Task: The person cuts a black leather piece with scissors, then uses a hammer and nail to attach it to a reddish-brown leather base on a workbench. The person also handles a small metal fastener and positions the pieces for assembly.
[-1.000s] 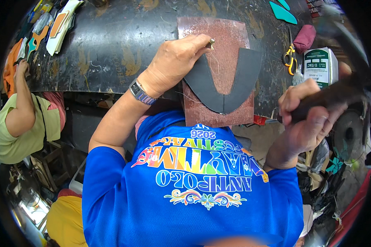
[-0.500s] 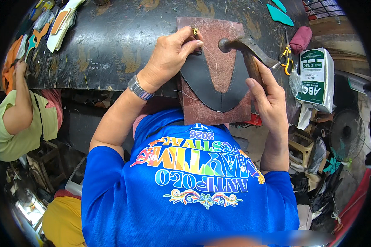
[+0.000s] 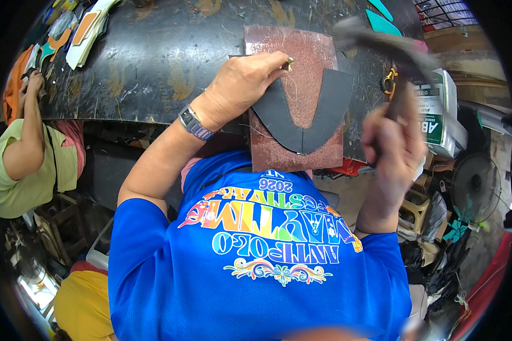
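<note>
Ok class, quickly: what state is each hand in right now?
Left hand: closed, pinching a small metal tool.
Right hand: closed around a hammer, blurred.

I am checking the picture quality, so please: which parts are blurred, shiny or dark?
Head view: the hammer and right hand look motion-blurred; head view: the left hand is fairly sharp; head view: pale glare on the black table; head view: black corners.
</note>
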